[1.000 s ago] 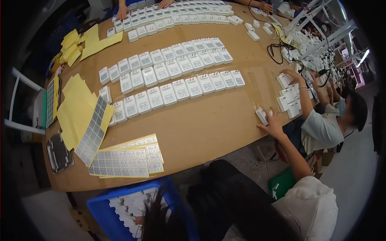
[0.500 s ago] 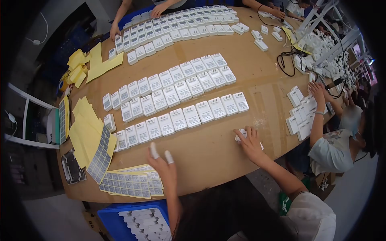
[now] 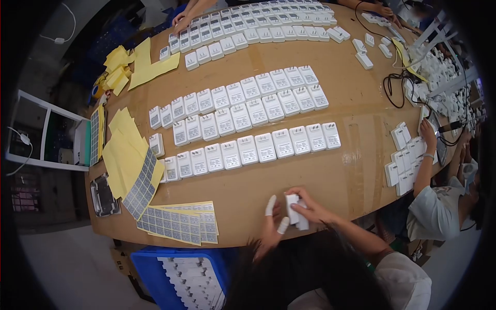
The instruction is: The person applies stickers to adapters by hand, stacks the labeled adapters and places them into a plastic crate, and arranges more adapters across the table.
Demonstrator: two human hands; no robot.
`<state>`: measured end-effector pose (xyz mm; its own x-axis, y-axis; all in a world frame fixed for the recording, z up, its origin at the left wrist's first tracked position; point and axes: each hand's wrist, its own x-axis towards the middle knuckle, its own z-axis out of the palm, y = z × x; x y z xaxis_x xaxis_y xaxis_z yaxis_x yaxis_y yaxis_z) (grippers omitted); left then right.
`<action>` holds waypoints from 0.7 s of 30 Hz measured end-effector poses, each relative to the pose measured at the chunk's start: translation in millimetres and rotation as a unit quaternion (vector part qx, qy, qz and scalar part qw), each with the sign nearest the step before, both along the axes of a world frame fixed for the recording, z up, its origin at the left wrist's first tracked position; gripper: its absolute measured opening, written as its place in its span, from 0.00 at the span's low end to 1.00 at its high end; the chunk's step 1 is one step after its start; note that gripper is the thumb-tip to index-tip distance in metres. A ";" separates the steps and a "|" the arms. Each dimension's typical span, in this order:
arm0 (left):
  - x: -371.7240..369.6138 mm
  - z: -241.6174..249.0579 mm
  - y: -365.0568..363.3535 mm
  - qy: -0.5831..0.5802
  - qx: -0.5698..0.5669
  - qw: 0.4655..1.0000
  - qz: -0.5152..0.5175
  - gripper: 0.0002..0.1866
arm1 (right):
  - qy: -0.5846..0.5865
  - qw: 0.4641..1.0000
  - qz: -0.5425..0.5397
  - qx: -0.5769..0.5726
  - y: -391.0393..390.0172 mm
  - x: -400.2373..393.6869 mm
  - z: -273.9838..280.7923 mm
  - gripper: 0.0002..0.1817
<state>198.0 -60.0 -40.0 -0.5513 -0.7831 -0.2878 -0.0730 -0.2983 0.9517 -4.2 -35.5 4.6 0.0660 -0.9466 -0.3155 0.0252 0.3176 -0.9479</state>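
White units (image 3: 293, 207) in right hand (image 3: 311, 211); left hand (image 3: 268, 231) between units, label sheets (image 3: 173, 225).

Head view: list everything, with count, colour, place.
Flat table: one, brown, centre
Boxy plastic plug units: dozens, white, across table
Loose plastic parts: many, white, far right
Printed label sheets: several, grey, left
Paper sheets: several, yellow, left
Shallow tray: one, dark, left
Plastic bin: one, blue, below table
Cables: several, black or white, sides
Metal bars: several, white, sides
Coworkers: several, varied clothing, right, far
Left hand: one, white fingertips, near edge
Right hand: one, bare, near edge, holding white pieces
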 end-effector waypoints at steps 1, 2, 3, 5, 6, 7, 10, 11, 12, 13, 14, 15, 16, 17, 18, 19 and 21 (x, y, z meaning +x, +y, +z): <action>-9.8 -3.5 9.9 -0.064 -0.062 0.996 0.014 0.45 | 0.008 0.999 -0.005 -0.040 -2.6 16.9 -28.0 0.16; -19.3 1.3 16.3 -0.127 -0.123 0.984 0.027 0.49 | 0.016 0.997 -0.010 -0.081 -5.4 24.8 -44.5 0.15; -24.4 9.3 19.0 -0.191 -0.183 0.964 0.038 0.54 | 0.062 0.993 -0.005 -0.103 -9.2 24.7 -46.2 0.14; -29.9 28.3 14.0 -0.354 -0.270 0.895 -0.003 0.60 | 0.151 0.978 0.003 -0.144 -19.8 20.1 -47.4 0.13; -31.3 33.7 12.8 -0.432 -0.309 0.847 -0.025 0.62 | 0.198 0.966 -0.047 -0.157 -25.6 6.4 -44.7 0.13; -32.3 30.1 15.3 -0.423 -0.304 0.854 -0.007 0.61 | 0.243 0.950 -0.095 -0.171 -34.8 -16.6 -38.7 0.13; -41.9 23.8 20.0 -0.419 -0.250 0.872 0.032 0.57 | 0.582 0.776 -0.202 -0.133 -71.3 -105.9 -27.1 0.31; -47.9 32.7 17.6 -0.431 -0.205 0.878 0.034 0.56 | 0.619 0.748 -0.224 -0.090 -81.0 -129.5 -26.7 0.36; -52.3 38.6 15.4 -0.442 -0.159 0.882 0.035 0.55 | 0.609 0.775 -0.168 -0.020 -90.6 -147.3 -22.6 0.38; -54.6 40.0 14.1 -0.451 -0.149 0.879 0.024 0.55 | 0.594 0.795 -0.110 0.050 -98.6 -162.6 -15.8 0.40; -55.9 40.8 12.7 -0.461 -0.138 0.876 0.013 0.55 | 0.574 0.809 -0.051 0.120 -101.3 -172.7 -12.3 0.42; -56.7 41.7 11.4 -0.471 -0.128 0.873 0.003 0.54 | 0.567 0.818 -0.028 0.098 -99.3 -179.2 -12.4 0.43; -55.5 43.6 9.4 -0.481 -0.133 0.866 0.000 0.55 | 0.559 0.826 -0.004 0.076 -96.3 -184.3 -12.5 0.44; -52.8 46.2 6.4 -0.491 -0.139 0.860 -0.003 0.55 | 0.551 0.833 0.020 0.055 -93.0 -188.0 -12.8 0.45; -50.7 49.0 2.5 -0.499 -0.146 0.854 -0.005 0.56 | 0.541 0.838 -0.002 0.076 -88.3 -185.6 -7.6 0.43; -47.9 53.0 -1.7 -0.503 -0.143 0.852 0.022 0.56 | 0.530 0.842 -0.024 0.096 -80.2 -176.7 1.0 0.41; -40.0 59.6 -9.3 -0.512 -0.135 0.845 0.078 0.57 | 0.514 0.847 -0.130 0.048 -66.7 -153.5 11.9 0.36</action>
